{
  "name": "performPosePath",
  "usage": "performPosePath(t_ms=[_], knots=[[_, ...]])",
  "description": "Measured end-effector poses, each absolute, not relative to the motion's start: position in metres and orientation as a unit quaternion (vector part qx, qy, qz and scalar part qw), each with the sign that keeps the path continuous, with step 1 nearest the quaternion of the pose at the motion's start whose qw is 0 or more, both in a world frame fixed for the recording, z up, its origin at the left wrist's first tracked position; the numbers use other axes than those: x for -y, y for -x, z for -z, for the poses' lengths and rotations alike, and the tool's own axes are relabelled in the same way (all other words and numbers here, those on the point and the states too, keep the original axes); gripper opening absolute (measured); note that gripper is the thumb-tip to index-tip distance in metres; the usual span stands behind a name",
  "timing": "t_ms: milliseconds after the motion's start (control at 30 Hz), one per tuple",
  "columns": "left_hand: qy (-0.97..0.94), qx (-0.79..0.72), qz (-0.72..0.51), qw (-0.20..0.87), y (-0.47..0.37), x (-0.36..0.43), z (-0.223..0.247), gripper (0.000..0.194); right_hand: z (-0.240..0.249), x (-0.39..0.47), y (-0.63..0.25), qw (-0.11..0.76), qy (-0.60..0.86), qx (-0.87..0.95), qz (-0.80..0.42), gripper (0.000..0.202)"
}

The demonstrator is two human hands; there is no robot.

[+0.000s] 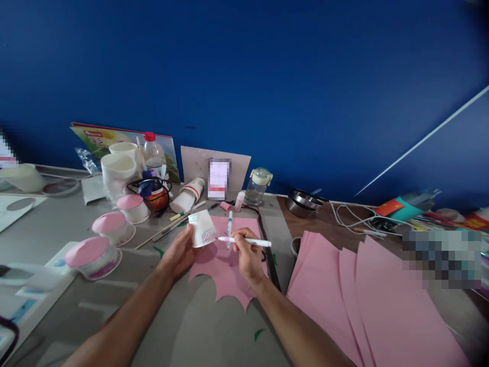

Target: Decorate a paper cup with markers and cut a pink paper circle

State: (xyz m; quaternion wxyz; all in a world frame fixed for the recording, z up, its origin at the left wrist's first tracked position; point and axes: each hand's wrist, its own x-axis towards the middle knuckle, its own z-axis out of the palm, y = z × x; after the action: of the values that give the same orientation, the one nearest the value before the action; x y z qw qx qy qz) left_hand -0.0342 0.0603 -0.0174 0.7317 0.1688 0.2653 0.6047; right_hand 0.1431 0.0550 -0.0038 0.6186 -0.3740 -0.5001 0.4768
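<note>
A white paper cup (pixel 201 228) is tilted in my left hand (pixel 180 255), its side marked with pink strokes and teal lines. My right hand (pixel 248 257) grips a white marker (pixel 256 242) whose pink tip is at the cup's lower right side; whether it touches cannot be told. Beneath both hands lies a pink paper (pixel 231 278) with a scalloped lower edge. On it, behind the marker, rests a teal-banded marker (pixel 229 224). A pink cap (pixel 225 206) is beyond the paper's back edge.
Three pink-topped cups (pixel 110 223) stand at the left. Behind them are stacked white cups (pixel 118 173) and a red-capped bottle (pixel 153 153). A phone (pixel 218 178) leans at the back beside a glass jar (pixel 258 186). Pink sheets (pixel 393 306) lie at the right.
</note>
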Motion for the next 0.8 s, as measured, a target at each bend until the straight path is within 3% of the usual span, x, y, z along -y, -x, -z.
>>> performPosePath(t_ms=[233, 800], knots=[[-0.181, -0.258, -0.6, 0.735, 0.0354, -0.0603, 0.0181, 0.036, 0.0092, -0.0596, -0.1416, 0.651, 0.362, 0.442, -0.499, 0.018], [-0.184, -0.28, -0.592, 0.733, 0.0331, -0.0592, 0.0169, 0.027, 0.004, -0.0566, -0.1426, 0.62, 0.367, 0.5, -0.481, 0.017]])
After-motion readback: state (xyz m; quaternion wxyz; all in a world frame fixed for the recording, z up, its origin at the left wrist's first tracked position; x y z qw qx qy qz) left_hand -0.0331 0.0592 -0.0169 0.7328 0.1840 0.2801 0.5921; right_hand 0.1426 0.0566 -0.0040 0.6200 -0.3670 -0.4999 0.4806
